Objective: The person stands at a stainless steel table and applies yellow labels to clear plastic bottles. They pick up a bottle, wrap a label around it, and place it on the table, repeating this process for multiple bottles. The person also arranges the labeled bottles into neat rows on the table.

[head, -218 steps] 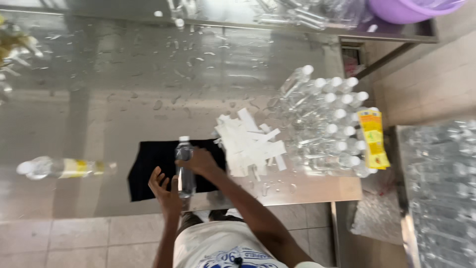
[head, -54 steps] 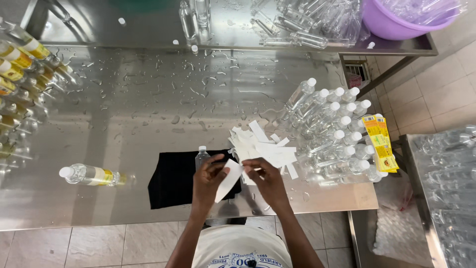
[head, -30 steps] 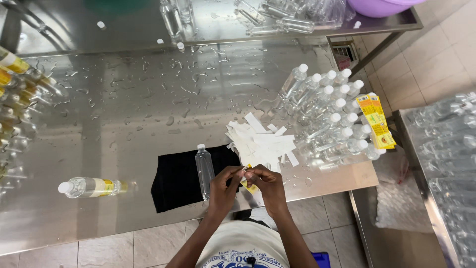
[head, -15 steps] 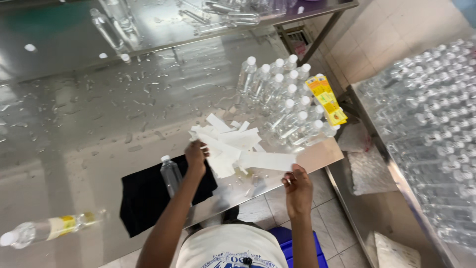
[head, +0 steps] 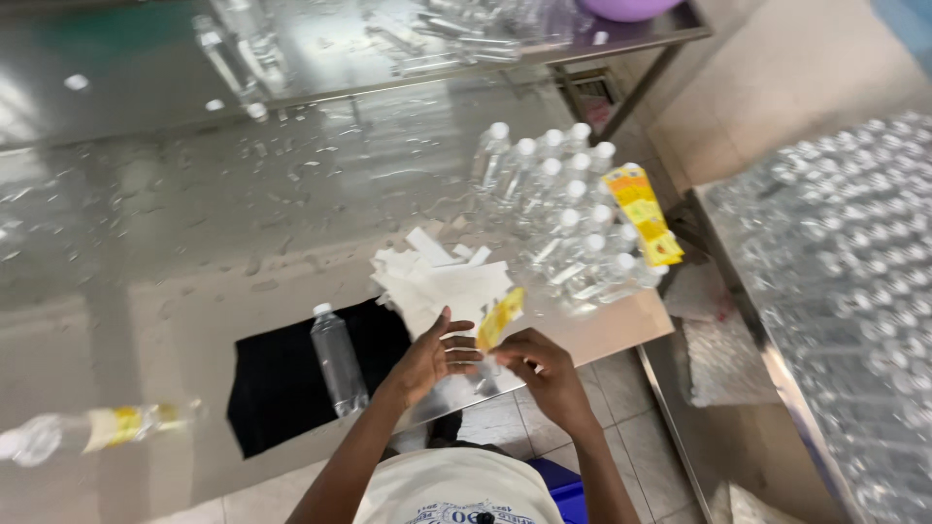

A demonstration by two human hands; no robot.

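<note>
Both hands have come back together over the near edge of the tabletop point(head: 194, 291). Half a second ago the right hand was out to the side, pulling a white strip away, and the left hand was up on the paper pile. Now the right hand point(head: 544, 374) and the left hand point(head: 432, 354) meet around a small yellow label point(head: 499, 318). The white strip is gone from the right hand.

The right fingers pinch the bottom of the yellow label. The left fingers are spread out and touch its side. It looks like the backing is off, so the sticky label seems ready for a bottle, but the view is blurry and I cannot be sure.

A clear bottle point(head: 339, 359) with a white cap lies on a black cloth point(head: 282, 388), just left of the left hand. It has no label on it. The pile of white paper strips point(head: 437, 281) sits just behind the hands. More clear bottles point(head: 558, 209) stand in a bunch at the right end. A bottle with a yellow label point(head: 97, 432) lies far to the left.
</note>
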